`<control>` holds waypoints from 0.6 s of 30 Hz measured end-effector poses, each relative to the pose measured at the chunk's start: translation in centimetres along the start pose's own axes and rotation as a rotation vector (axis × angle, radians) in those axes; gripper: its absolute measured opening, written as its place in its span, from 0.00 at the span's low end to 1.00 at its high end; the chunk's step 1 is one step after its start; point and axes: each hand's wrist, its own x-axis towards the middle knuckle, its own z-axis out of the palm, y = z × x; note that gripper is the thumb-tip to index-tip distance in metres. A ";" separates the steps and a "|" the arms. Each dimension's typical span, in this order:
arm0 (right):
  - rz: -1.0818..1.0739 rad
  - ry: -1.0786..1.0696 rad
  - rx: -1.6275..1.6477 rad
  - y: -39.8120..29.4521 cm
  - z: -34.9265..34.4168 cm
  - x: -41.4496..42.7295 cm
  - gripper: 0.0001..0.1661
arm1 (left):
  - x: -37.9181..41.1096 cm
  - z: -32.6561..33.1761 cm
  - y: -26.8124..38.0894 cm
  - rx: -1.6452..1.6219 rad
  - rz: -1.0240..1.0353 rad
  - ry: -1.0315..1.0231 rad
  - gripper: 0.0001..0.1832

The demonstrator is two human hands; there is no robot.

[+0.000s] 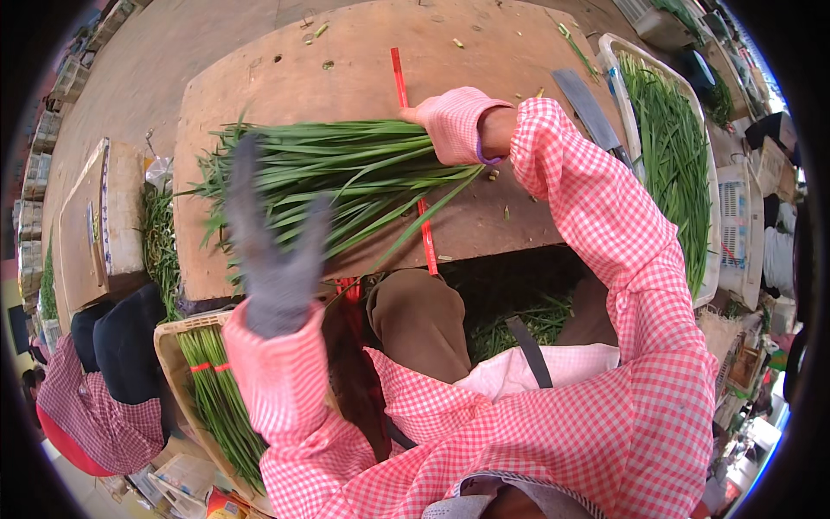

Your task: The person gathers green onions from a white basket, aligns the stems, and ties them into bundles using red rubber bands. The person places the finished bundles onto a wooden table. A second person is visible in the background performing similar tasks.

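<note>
Long green leafy stalks, which look like garlic chives (pixel 337 175), lie in a loose bunch across a worn wooden board (pixel 454 84). A red strip (pixel 428 240) runs beneath the bunch, with both ends showing. My right hand (pixel 457 126), partly under a pink checked cloth cover, rests on the stalk end of the bunch; its fingers are mostly hidden, so its grip cannot be told. My left hand (pixel 275 246), in a dark grey glove and blurred, is over the leafy part with its fingers spread, holding nothing. A wide-bladed knife (pixel 587 110) lies at the board's right side.
At the right stands a white crate (pixel 713 259) full of green leaves. A yellowish crate (pixel 170 363) at lower left holds bunches tied with red bands. Cut stalk bits (pixel 458 43) dot the board. A co-worker (pixel 107 415) in checked clothing sits at far left.
</note>
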 end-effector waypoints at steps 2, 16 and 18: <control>-0.018 0.013 -0.008 0.0 0.1 0.0 0.38 | 1.5 4.4 1.4 0.190 0.097 -0.203 0.41; 0.152 0.148 0.081 10.1 6.7 -3.9 0.13 | 2.8 12.8 -2.4 0.636 0.074 -0.600 0.42; 0.173 0.125 0.086 10.3 7.2 -4.0 0.12 | 3.1 12.9 -2.5 0.639 0.111 -0.577 0.40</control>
